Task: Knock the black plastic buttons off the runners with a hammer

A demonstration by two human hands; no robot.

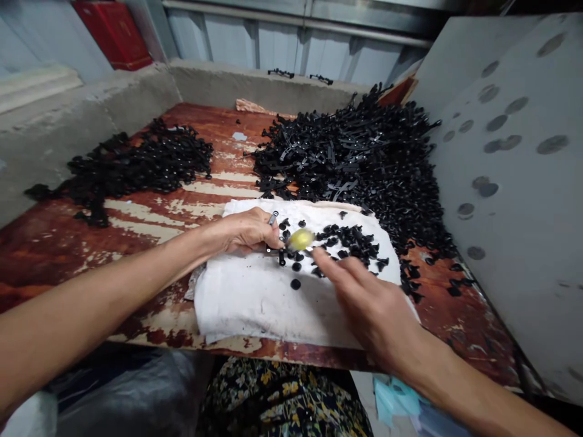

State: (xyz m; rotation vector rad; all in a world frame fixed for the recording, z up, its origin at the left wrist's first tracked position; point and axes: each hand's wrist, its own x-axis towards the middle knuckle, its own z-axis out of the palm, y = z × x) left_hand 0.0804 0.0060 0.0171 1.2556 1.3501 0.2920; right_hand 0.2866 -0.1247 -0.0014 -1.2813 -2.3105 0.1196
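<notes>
My left hand (252, 230) is closed over the white cloth, pinching a small black bracket-like part (281, 255). One end with a hole sticks up past the thumb. My right hand (368, 291), smeared by motion, has its fingers curled and its index finger stretched forward. At that fingertip is a yellow tool (301, 240), too blurred to tell its kind, which meets the black part at the left fingertips. Small black round-headed plugs (353, 240) lie loose around it on the folded white cloth (255, 303).
A large heap of black arm-like parts (346, 145) covers the back right of the worn red-brown table (150, 224). A smaller black pile (146, 161) sits at left. A pale panel with dark spots (514, 212) bounds the right side; a concrete ledge (218, 79) runs behind.
</notes>
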